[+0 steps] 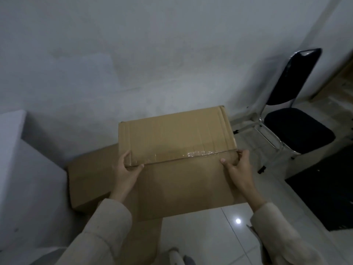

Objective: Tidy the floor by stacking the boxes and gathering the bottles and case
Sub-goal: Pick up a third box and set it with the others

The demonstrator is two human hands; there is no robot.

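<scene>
Nearest the camera, two pale sleeves (99,232) reach forward to a large cardboard box (177,150), held up between both hands. The left hand (127,173) grips its left edge, thumb on top along the taped seam and fingers curled behind; the right hand (238,169) clasps the right edge the same way. Below and left of the left hand a second, flatter cardboard box (86,180) lies on the floor (200,236) by the wall, partly hidden by the held one. Far right of the right hand stands a black chair (294,115). No bottles or case are in view. This looks like the stacking step: the next move likely calls for lowering the held box squarely onto the lower one, edges aligned, before letting go.
</scene>
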